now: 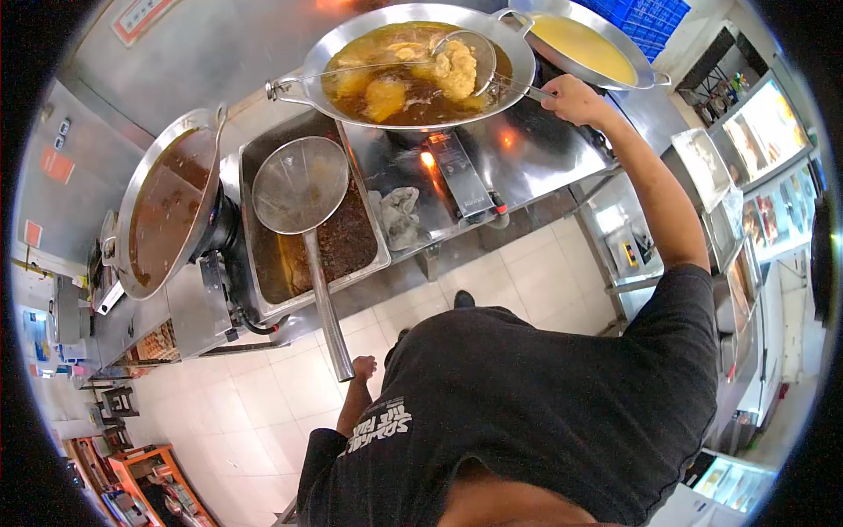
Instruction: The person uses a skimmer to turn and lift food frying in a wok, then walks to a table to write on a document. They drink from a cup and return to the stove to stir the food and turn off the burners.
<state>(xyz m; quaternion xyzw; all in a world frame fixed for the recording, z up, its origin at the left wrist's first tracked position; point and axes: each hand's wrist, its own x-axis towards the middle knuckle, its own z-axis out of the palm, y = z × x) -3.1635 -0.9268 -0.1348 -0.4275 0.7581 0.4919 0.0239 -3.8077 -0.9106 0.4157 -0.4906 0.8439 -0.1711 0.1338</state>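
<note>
My right hand [575, 99] is closed around the handle of a wire skimmer [485, 51]. The skimmer's bowl is over a wide wok [314, 85] of bubbling oil and carries golden battered pieces [456, 72]. More fried pieces [385, 98] float in the oil beside it. Low by my side, my left hand [363, 367] has its fingers curled in, with nothing visible in them. It appears close to the handle end of a large mesh strainer [300, 184], apart from it as far as I can tell. That strainer lies across a rectangular metal tray [384, 255].
Dark brown oil and crumbs lie in the tray. A second wok [140, 202] of brown oil stands left; another pan [584, 46] of yellow liquid is behind right. A crumpled cloth [399, 216] lies beside the burner control [463, 180]. Blue crates [645, 25] stand at the back right.
</note>
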